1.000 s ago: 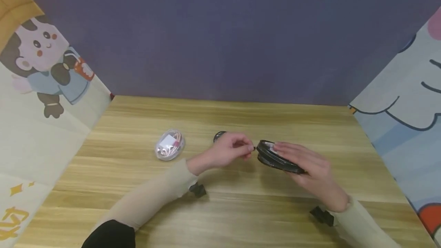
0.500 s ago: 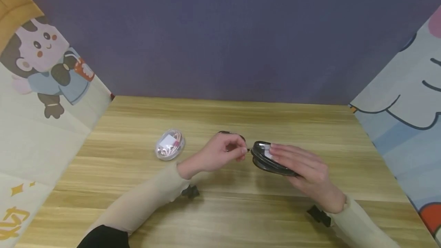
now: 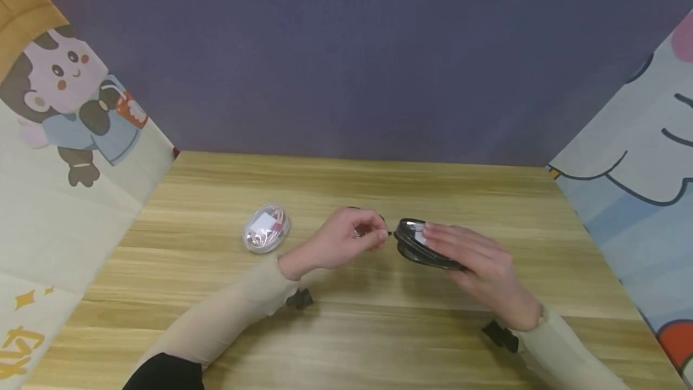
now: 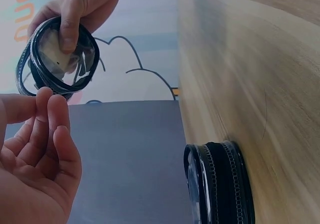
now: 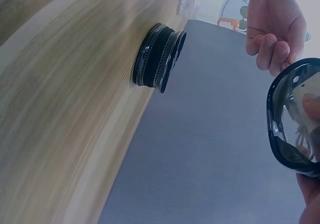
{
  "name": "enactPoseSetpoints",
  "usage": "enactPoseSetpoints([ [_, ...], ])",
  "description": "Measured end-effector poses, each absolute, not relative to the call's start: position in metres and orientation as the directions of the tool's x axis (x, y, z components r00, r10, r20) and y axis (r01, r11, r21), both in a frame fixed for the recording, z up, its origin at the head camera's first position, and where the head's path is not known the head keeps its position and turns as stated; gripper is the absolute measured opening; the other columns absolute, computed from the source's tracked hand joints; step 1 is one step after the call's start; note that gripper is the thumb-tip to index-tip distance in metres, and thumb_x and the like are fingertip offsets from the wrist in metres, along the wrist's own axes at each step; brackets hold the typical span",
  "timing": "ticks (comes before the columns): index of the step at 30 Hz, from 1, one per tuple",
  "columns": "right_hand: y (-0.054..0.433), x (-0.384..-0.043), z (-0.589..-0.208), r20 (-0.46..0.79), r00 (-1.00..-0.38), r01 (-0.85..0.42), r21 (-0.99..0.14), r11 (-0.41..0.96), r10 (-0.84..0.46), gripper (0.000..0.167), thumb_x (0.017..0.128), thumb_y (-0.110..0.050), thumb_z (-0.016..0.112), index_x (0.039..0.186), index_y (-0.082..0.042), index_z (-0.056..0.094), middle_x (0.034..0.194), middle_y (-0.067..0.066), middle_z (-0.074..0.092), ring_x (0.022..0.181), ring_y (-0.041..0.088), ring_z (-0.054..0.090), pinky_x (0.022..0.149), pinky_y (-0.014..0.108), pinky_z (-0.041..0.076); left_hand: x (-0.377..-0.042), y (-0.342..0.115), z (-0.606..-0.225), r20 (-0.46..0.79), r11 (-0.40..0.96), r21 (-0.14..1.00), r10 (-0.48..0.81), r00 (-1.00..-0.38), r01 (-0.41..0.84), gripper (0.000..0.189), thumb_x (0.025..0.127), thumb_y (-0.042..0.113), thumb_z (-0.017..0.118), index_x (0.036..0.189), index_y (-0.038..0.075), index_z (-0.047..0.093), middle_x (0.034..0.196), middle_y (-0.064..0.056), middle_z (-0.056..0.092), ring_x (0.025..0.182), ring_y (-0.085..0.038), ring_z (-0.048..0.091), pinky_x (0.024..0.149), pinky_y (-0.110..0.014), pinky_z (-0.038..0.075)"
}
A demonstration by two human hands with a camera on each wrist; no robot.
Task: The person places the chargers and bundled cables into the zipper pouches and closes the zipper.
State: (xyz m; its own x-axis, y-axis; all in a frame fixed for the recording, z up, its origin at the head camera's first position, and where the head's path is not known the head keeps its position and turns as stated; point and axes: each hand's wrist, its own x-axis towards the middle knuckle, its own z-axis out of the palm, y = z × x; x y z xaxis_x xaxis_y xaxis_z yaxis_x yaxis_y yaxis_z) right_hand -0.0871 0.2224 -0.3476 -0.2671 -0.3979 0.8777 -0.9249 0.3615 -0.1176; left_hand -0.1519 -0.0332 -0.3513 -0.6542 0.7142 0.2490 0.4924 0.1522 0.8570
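Observation:
My right hand [image 3: 492,269] grips a round clear zip pouch [image 3: 417,251] with black edging, raised above the table. Its thumb presses the transparent face in the left wrist view. Inside the pouch [image 5: 287,129] are a pale item and what looks like a white cable. My left hand [image 3: 346,239] pinches a small dark tab at the pouch's left end, probably the zipper pull; the fingertips mostly hide it. Behind the left hand stands a second black-edged round pouch [image 4: 218,184], largely hidden in the head view but plain in both wrist views.
A clear oval case [image 3: 266,229] with a white label and a pinkish cable lies left of the hands on the wood-grain table [image 3: 346,342]. A dark blue-grey panel [image 3: 346,59] rises at the back. Cartoon-printed panels flank both sides.
Both hands and the held pouch have shifted slightly left, mostly in the first half second. The left hand keeps its pinch at the pouch's end. The clear case has not moved.

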Motion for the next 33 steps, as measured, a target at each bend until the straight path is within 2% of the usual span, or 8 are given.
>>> enactPoseSetpoints([
  [8,0.225,-0.088,-0.35,0.866,-0.299,-0.916,-0.144,0.374,-0.4,0.024,0.099,-0.011,0.059,0.101,0.007,0.074,0.104,0.02,0.073,0.099,0.03,0.071,0.098,0.031,0.052,-0.152,-0.032,-0.352,0.254,0.146,0.857,0.714,-0.653,0.494,0.008,0.097,0.012,0.064,0.094,0.007,0.069,0.079,0.004,0.068,0.069,-0.009,0.061,0.063,-0.029,0.057],
  [18,0.227,-0.089,-0.353,0.865,-0.316,-0.907,-0.154,0.393,-0.391,0.025,0.099,-0.015,0.062,0.101,0.007,0.075,0.105,0.02,0.073,0.101,0.03,0.07,0.098,0.032,0.052,-0.149,-0.028,-0.346,0.294,0.122,0.84,0.716,-0.633,0.528,0.007,0.096,0.008,0.064,0.093,0.004,0.069,0.078,0.004,0.067,0.069,-0.007,0.06,0.063,-0.03,0.058],
  [25,0.228,-0.088,-0.353,0.843,-0.352,-0.894,-0.174,0.413,-0.407,0.026,0.1,-0.015,0.06,0.103,0.006,0.075,0.107,0.019,0.072,0.103,0.029,0.07,0.1,0.03,0.05,-0.147,-0.024,-0.346,0.354,0.071,0.821,0.714,-0.604,0.566,0.007,0.095,0.006,0.064,0.089,0.005,0.068,0.074,0.005,0.066,0.065,-0.005,0.059,0.06,-0.028,0.057],
  [33,0.227,-0.089,-0.353,0.837,-0.363,-0.882,-0.168,0.439,-0.409,0.028,0.101,-0.019,0.06,0.104,0.004,0.075,0.107,0.018,0.073,0.102,0.028,0.07,0.099,0.027,0.05,-0.144,-0.021,-0.345,0.395,0.062,0.781,0.722,-0.568,0.621,0.008,0.095,0.007,0.065,0.088,0.008,0.068,0.072,0.008,0.064,0.063,-0.002,0.056,0.055,-0.022,0.051],
])
